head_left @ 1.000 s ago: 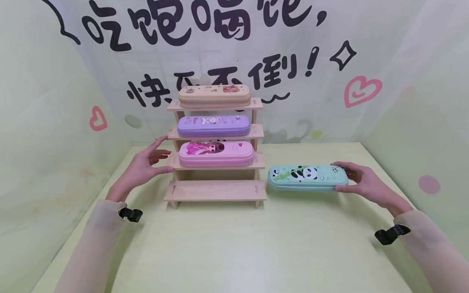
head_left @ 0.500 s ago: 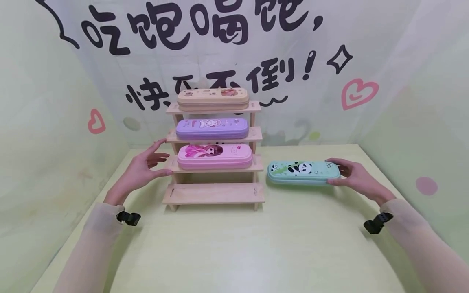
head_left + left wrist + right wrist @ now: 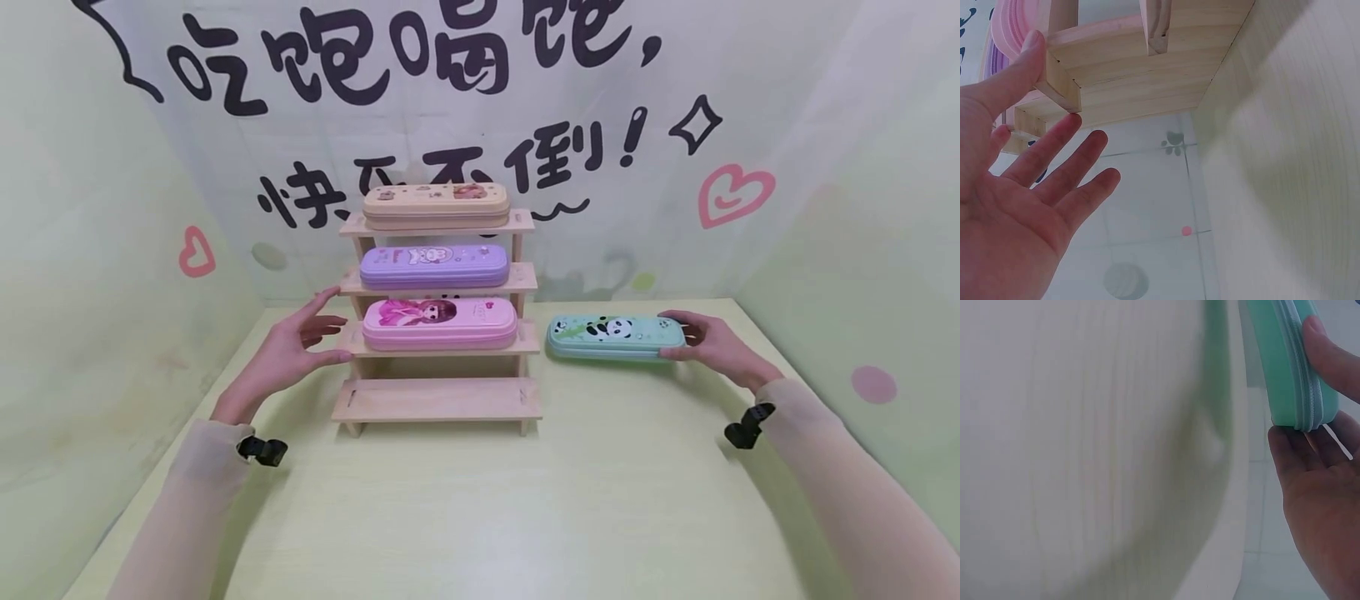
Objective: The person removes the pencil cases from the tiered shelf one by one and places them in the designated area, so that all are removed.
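Around the work, a stepped wooden rack (image 3: 435, 400) stands on the worktop (image 3: 480, 517) before a wall (image 3: 607, 242) with black lettering. It carries a beige case (image 3: 436, 208) on its top tier, a purple case (image 3: 435, 267) on the next and a pink case (image 3: 439, 325) on the third. It stands between the two hands, keeping the left one apart from the green case (image 3: 615, 337).

Compared with a second ago, the green case has gone farther back toward the wall, its left end still near the rack's right side; the left hand and the other cases have kept their places.

The right hand (image 3: 708, 342) pinches the green case's right end, thumb in front and index finger behind, just above the worktop. The left hand (image 3: 288, 354) is spread, thumb touching the left end of the rack's third tier.
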Demonstrator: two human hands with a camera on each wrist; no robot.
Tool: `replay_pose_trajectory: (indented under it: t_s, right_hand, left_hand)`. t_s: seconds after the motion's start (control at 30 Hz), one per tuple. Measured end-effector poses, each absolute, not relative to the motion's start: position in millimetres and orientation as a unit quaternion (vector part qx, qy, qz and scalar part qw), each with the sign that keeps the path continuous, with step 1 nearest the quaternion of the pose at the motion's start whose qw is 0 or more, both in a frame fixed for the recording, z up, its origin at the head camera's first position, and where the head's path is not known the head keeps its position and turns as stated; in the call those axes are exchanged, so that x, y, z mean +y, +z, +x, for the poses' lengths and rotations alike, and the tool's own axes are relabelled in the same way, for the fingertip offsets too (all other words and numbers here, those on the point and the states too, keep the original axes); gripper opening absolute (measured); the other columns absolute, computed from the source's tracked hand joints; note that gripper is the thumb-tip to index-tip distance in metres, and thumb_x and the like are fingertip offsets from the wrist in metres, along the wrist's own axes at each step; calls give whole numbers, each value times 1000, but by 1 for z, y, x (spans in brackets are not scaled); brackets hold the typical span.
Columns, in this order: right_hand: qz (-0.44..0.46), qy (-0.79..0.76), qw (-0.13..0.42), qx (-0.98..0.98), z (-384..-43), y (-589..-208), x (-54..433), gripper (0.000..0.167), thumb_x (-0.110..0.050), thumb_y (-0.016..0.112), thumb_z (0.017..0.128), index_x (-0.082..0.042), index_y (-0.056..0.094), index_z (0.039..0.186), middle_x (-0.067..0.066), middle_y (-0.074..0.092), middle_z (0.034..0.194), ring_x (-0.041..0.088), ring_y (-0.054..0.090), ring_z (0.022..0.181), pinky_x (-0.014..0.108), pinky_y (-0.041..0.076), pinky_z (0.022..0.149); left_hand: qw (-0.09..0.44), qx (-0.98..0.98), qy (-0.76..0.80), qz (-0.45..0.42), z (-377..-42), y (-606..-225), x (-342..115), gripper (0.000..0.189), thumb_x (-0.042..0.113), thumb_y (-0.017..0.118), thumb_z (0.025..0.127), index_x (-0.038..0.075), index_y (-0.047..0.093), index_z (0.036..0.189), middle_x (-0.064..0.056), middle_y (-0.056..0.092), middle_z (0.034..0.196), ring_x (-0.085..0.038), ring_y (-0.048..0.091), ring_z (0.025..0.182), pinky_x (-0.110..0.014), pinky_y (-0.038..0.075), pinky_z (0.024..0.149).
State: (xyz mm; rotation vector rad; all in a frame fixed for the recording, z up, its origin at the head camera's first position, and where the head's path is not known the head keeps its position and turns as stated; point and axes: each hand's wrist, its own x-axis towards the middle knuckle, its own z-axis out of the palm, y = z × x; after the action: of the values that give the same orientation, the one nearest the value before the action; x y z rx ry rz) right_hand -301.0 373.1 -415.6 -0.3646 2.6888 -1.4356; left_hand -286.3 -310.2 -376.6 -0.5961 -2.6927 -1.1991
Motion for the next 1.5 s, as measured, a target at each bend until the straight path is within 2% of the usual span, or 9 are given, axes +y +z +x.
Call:
replay_pose_trajectory:
  t_s: [0.4, 0.5, 0.73, 1.2, 1.5]
  right_hand:
    - [-105, -470, 64, 874, -319, -411, 387, 75, -11, 80, 96, 2, 41, 158, 24, 49, 146, 7, 57, 110, 16, 53, 86]
    - [-103, -462, 76, 878, -322, -410, 389, 77, -13, 80, 96, 1, 40, 159, 24, 48, 147, 13, 57, 112, 17, 53, 87]
    - [-98, -423, 98, 895, -333, -413, 397, 79, -20, 79, 97, -3, 37, 162, 28, 42, 153, 41, 45, 132, 17, 47, 90]
    - [-99, -418, 81, 900, -347, -426, 402, 81, -20, 78, 99, 3, 32, 162, 31, 38, 157, 45, 43, 137, 10, 42, 89]
    - [-97, -429, 86, 894, -353, -431, 401, 80, -15, 74, 100, 3, 28, 163, 31, 32, 161, 48, 39, 140, 12, 40, 90]
  left_hand:
    - [67, -893, -397, -201, -285, -375, -308, 108, 26, 92, 84, 38, 25, 168, -21, 64, 140, -44, 61, 129, -58, 46, 112]
    - [64, -894, -396, -199, -285, -375, -308, 108, 27, 92, 85, 38, 25, 169, -20, 64, 141, -43, 61, 129, -57, 46, 112]
    - [63, -895, -398, -192, -284, -376, -309, 108, 26, 92, 85, 37, 25, 169, -21, 64, 141, -43, 61, 130, -58, 45, 112]
    - [66, -895, -399, -188, -284, -374, -308, 107, 22, 92, 85, 36, 27, 168, -20, 64, 140, -42, 61, 130, -57, 46, 113]
    - [73, -891, -400, -203, -285, -377, -309, 107, 22, 92, 84, 39, 27, 168, -20, 65, 139, -42, 63, 127, -55, 47, 111]
